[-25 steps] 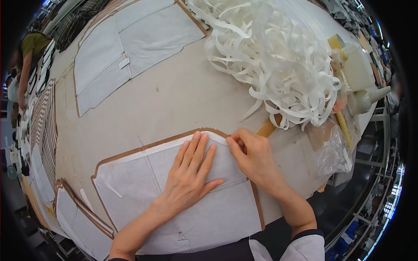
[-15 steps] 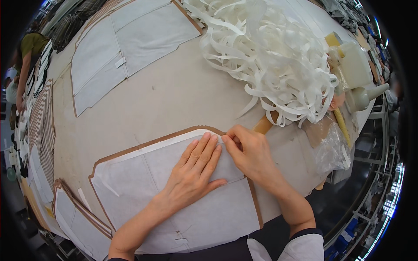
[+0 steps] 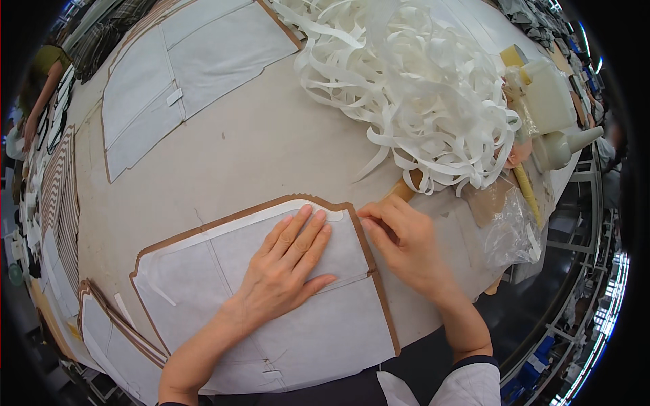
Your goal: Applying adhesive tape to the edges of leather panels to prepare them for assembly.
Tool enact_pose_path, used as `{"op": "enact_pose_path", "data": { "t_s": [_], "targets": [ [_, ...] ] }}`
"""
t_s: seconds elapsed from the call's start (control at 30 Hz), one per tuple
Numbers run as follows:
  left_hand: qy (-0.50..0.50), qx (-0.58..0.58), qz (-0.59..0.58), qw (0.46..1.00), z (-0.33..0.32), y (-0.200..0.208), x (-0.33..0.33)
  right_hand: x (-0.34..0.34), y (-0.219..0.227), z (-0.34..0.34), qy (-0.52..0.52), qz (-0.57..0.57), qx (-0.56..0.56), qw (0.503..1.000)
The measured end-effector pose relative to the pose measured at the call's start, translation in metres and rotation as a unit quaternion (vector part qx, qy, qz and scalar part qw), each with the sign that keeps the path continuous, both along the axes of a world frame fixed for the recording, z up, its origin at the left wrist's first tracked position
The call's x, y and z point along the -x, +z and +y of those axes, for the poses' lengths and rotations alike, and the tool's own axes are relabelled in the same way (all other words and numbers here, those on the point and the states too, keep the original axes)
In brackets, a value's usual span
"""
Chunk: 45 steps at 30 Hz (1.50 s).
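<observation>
A light grey, lined fabric panel (image 3: 325, 338) with a brown edge lies on the table in front of me. Along its far edge runs a narrow white tape strip (image 3: 238, 222), which ends near the right corner. My left hand (image 3: 284, 260) rests flat on the panel, fingers stretched out and fingertips over the tape. Just right of that corner is my right hand (image 3: 403, 240), its thumb and fingers drawn together. Whatever they may hold is hidden from view.
A heap of loose white tape (image 3: 420, 95) covers the far right, beside a squeeze bottle (image 3: 562, 147) and clear plastic bag (image 3: 511, 233). Another panel (image 3: 223, 54) lies at the far left; stacked pieces (image 3: 118, 338) sit near left. A person's arm (image 3: 46, 101) reaches in left.
My right hand has moved off the panel's corner, a little to the right. The tape's end there is now uncovered. My left hand stays flat on the panel.
</observation>
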<state>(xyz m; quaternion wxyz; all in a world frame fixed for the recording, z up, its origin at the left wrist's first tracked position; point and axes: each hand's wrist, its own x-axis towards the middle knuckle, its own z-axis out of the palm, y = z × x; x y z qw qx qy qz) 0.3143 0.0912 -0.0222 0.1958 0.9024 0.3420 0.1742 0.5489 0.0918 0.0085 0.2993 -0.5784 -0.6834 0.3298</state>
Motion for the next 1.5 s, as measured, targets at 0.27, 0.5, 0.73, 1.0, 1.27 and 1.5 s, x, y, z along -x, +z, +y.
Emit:
{"op": "enact_pose_path", "data": {
  "t_s": [0.27,0.5,0.73,1.0,1.27,1.5],
  "targets": [
    [0.001,-0.013,-0.017,1.0,0.0,0.001,0.001,0.006,-0.014,-0.003,0.067,-0.084,-0.136,0.985],
    [0.046,-0.048,-0.037,0.997,-0.028,0.007,0.038,0.025,-0.014,-0.016,0.147,-0.27,-0.236,0.922],
    [0.45,-0.093,-0.101,0.882,-0.064,0.036,0.186,0.116,0.015,0.009,0.18,-0.116,-0.262,0.941],
    [0.474,0.132,-0.123,0.862,-0.046,0.029,0.202,0.217,-0.025,0.022,0.287,-0.036,-0.266,0.919],
    [0.366,0.4,-0.328,0.773,-0.037,0.028,0.251,0.215,-0.037,0.022,0.267,-0.053,-0.286,0.919],
    [0.516,0.272,-0.258,0.77,-0.045,0.014,0.265,0.219,-0.038,0.02,0.278,-0.06,-0.302,0.91]
  ]
}}
